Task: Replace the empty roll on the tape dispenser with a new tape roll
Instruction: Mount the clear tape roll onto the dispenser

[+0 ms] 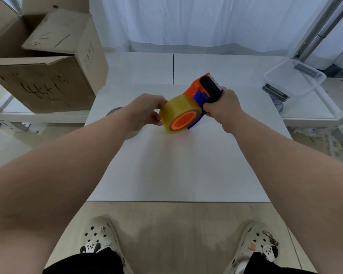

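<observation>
Left hand (147,110) gripping tape roll (179,115), right hand (221,105) clamped on dispenser (204,88) handle

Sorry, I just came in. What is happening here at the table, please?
A person at a white table holds an orange and blue tape dispenser by its handle in the right hand. The left hand grips a full roll of yellowish tape that sits around the dispenser's orange hub, so the new roll looks mounted or nearly so. A greyish ring, perhaps the old core, lies partly hidden behind the left forearm.
</observation>
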`<action>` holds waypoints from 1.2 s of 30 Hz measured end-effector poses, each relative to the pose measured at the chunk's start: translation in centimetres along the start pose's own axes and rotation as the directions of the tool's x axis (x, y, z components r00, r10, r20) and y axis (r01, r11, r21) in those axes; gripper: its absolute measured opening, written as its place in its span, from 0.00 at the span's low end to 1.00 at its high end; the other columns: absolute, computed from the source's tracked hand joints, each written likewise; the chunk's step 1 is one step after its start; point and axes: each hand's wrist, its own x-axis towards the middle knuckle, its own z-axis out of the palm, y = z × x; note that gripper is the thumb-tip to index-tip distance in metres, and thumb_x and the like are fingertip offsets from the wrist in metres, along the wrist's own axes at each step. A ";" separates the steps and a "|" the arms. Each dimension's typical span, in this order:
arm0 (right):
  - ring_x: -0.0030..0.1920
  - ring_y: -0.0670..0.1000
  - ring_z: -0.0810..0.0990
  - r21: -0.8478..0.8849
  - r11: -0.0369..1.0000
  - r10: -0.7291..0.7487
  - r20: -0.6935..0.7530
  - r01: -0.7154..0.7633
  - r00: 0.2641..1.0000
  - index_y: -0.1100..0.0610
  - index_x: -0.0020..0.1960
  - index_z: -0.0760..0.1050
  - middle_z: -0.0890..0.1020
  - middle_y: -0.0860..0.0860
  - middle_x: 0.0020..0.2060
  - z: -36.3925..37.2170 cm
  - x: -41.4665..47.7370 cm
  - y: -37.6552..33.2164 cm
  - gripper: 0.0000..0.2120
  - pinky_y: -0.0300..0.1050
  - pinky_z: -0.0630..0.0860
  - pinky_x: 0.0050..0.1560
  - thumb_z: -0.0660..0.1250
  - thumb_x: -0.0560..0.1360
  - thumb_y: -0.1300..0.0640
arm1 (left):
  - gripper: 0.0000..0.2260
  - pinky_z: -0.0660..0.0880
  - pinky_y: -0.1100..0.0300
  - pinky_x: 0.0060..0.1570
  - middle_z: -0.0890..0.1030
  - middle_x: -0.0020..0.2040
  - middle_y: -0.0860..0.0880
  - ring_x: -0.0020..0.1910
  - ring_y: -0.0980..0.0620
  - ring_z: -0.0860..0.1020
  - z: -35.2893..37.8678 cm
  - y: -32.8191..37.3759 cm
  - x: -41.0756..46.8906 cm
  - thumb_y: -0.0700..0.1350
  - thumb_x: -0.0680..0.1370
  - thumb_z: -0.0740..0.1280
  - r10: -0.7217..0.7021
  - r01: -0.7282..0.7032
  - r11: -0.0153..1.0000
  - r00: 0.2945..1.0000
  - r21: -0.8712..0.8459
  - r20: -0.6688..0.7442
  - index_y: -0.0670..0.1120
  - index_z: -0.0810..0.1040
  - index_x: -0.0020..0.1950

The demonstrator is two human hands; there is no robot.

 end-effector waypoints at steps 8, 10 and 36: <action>0.53 0.63 0.80 0.070 0.997 0.035 -0.006 -0.035 0.999 0.57 0.54 0.72 0.79 0.61 0.51 -0.4 0.0 0.3 0.18 0.60 0.79 0.53 0.67 0.67 0.70 | 0.06 0.77 0.63 0.30 0.73 0.44 0.47 0.29 0.53 0.69 0.3 0.4 0.3 0.44 0.77 0.63 -0.040 0.041 0.998 0.999 -0.050 0.028 0.43 0.77 0.45; 0.53 0.63 0.80 0.081 0.996 0.043 -0.011 -0.042 0.999 0.57 0.54 0.72 0.79 0.61 0.51 -0.4 0.0 0.3 0.18 0.60 0.80 0.53 0.67 0.67 0.70 | 0.06 0.77 0.63 0.30 0.73 0.43 0.48 0.30 0.53 0.69 0.2 0.3 0.3 0.43 0.78 0.63 -0.009 0.010 0.999 0.999 -0.039 0.037 0.43 0.77 0.46; 0.61 0.56 0.70 -0.232 0.966 -0.198 -0.394 0.112 0.897 0.58 0.71 0.58 0.66 0.58 0.64 -0.5 0.0 -0.5 0.33 0.43 0.69 0.59 0.66 0.69 0.63 | 0.09 0.73 0.66 0.31 0.75 0.34 0.49 0.31 0.56 0.72 1.5 0.9 0.2 0.40 0.77 0.67 0.114 -0.115 0.988 0.993 0.100 0.022 0.40 0.79 0.55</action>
